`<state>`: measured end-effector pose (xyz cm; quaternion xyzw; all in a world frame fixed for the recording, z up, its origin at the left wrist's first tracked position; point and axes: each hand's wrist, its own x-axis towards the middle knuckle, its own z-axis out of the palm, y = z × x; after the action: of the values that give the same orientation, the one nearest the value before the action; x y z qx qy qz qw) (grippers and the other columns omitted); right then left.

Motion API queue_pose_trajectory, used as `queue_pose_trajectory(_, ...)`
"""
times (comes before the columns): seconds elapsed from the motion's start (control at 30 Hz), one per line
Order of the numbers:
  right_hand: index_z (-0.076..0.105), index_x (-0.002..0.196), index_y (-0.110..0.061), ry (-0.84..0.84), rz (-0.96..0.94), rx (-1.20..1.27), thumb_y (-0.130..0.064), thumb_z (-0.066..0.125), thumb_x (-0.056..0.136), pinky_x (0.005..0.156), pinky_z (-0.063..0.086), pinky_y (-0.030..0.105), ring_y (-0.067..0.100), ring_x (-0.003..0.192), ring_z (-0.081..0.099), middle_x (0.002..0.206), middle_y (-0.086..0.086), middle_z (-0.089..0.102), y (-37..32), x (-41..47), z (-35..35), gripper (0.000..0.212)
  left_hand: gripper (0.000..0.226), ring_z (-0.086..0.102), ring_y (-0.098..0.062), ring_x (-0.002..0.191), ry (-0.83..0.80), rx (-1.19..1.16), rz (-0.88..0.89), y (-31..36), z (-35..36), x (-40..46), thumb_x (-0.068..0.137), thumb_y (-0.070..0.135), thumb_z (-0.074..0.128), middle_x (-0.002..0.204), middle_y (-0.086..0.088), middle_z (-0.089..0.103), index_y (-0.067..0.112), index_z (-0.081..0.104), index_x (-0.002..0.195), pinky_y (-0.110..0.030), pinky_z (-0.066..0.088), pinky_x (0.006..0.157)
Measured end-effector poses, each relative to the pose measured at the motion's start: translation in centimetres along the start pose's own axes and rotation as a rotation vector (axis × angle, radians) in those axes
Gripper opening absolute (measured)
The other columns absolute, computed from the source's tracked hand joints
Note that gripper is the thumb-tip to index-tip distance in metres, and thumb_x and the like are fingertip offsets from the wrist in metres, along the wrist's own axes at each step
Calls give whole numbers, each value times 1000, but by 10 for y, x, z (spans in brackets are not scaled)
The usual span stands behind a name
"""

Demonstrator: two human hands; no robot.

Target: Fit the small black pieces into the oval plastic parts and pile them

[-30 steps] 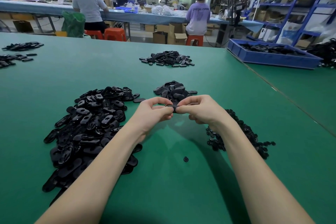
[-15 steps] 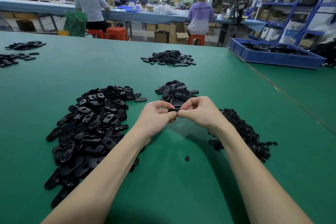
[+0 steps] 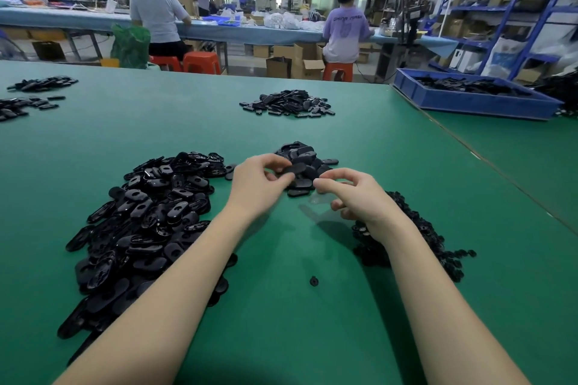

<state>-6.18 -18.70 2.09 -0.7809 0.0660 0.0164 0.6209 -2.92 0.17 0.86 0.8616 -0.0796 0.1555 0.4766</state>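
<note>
A big heap of black oval plastic parts point(image 3: 150, 222) lies on the green table point(image 3: 281, 337) to my left. A heap of small black pieces point(image 3: 413, 237) lies to the right, partly under my right forearm. My left hand point(image 3: 259, 187) pinches one oval part point(image 3: 294, 169) just over a small pile of oval parts point(image 3: 305, 166) in the middle. My right hand point(image 3: 353, 194) hovers beside it, fingers loosely curled, nothing visible in it. One small piece point(image 3: 314, 281) lies alone between my arms.
Another pile of oval parts point(image 3: 289, 103) lies farther back, and more piles point(image 3: 31, 94) at the far left. A blue bin point(image 3: 469, 97) of black parts stands at the back right. Two people sit at a far bench.
My hands have come apart. The left hand has carried the oval part forward over the middle pile, and the right hand has let go and drawn back to the right.
</note>
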Motion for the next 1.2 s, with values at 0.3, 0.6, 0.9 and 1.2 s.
queue_pose_trajectory(0.3,73,103,-22,-68,10,-17,-37,77,88,51,40,18,7,55,57,95,-6,79,2,-1,-1,21,16,66,-15,95,35,77,-199,0,35,76,81,34,76,79,16,64,31,67,94,-28,51,85)
queue_pose_trajectory(0.6,73,100,-25,-125,6,-79,-40,76,89,53,39,20,6,56,59,93,-10,79,2,-4,2,19,17,66,-14,95,35,79,-183,-6,35,69,81,36,77,81,15,66,29,68,93,-29,52,88)
queue_pose_trajectory(0.9,73,96,-23,-177,-90,-303,-33,72,92,67,46,24,7,58,59,89,-6,79,2,-6,17,11,5,52,16,57,-78,9,-58,-7,-2,-7,84,26,73,80,17,68,26,72,89,-1,37,59)
queue_pose_trajectory(1.2,73,85,-30,-185,-278,-591,-34,73,88,68,47,20,-3,66,59,79,-14,70,5,-11,59,4,7,63,-7,61,-482,243,-76,-2,-67,-16,89,34,69,80,6,75,28,71,85,-24,50,65)
